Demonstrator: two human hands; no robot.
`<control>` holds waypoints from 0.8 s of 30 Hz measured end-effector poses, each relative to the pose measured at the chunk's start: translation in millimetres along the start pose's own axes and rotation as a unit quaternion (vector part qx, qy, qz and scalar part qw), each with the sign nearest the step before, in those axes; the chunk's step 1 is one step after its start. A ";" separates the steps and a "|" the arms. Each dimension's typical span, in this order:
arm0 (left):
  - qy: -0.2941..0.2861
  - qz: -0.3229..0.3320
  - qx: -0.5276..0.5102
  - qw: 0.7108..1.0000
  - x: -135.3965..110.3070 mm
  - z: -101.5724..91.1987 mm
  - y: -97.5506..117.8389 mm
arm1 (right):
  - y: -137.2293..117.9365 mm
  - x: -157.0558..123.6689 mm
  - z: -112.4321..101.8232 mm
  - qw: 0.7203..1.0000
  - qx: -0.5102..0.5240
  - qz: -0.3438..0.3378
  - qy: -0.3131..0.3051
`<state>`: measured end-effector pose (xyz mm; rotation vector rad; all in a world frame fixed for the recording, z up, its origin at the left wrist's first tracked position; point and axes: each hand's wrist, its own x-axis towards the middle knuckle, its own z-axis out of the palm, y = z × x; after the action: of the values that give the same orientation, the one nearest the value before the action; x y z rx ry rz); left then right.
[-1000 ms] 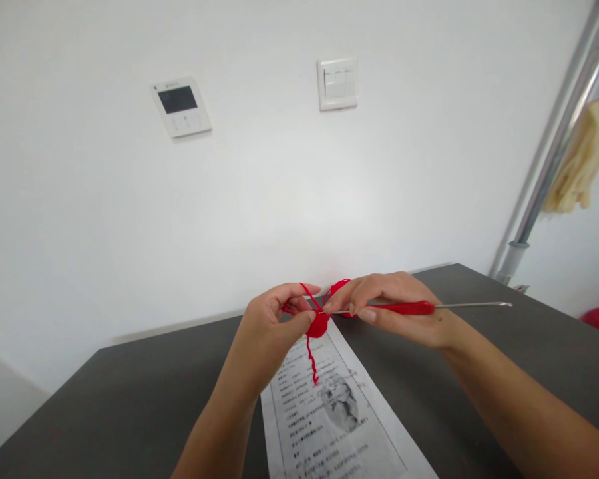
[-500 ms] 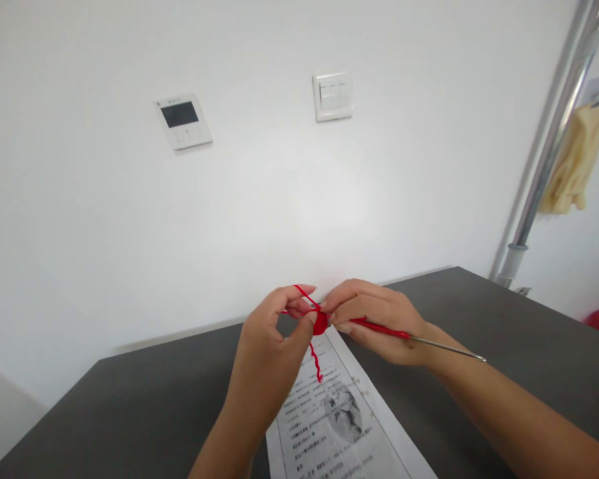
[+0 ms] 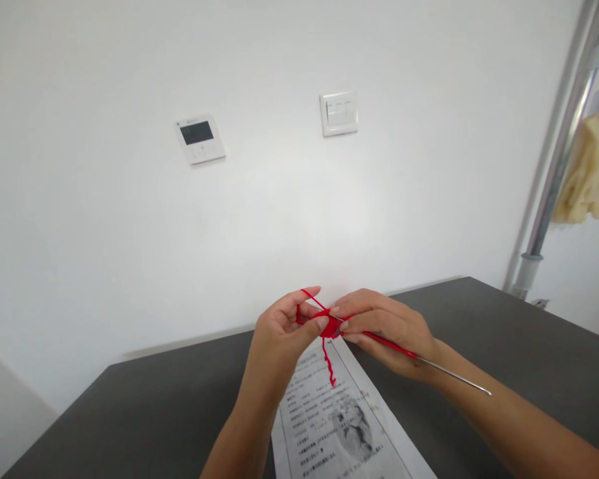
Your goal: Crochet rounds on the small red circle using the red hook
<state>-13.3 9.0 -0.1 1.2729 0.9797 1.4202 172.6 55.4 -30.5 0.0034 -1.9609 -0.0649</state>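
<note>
Between my hands is a small red crochet piece [image 3: 331, 326], with a loose yarn tail [image 3: 329, 366] hanging below it. My left hand [image 3: 287, 329] pinches its left side with thumb and fingers, and red yarn [image 3: 313, 299] runs taut over the raised index finger. My right hand [image 3: 389, 329] is closed around a crochet hook [image 3: 444, 371] with a red grip and a metal shaft that points down to the right. The hook's front end is at the top of the piece; its tip is hidden.
A printed sheet [image 3: 324, 426] with a grey picture lies on the dark table [image 3: 180, 399] under my hands. On the white wall are a panel with a screen [image 3: 199, 139] and a switch [image 3: 339, 114]. At right stand a metal pole [image 3: 562, 153] and a hanging yellow cloth [image 3: 586, 166].
The whole view has shifted, so wall and hands sit slightly lower and further right. More of the hook's metal shows at the crochet piece, and my left fingers have drawn closer together.
</note>
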 end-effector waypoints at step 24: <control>0.063 0.335 0.415 0.844 18.1 -17.4 -24.8 | -13.4 2.6 12.9 0.991 -0.043 0.123 0.037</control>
<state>-27.1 32.7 -22.4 2.3611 1.3965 1.6593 159.3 42.5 -33.7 -0.2883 -1.8696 0.0135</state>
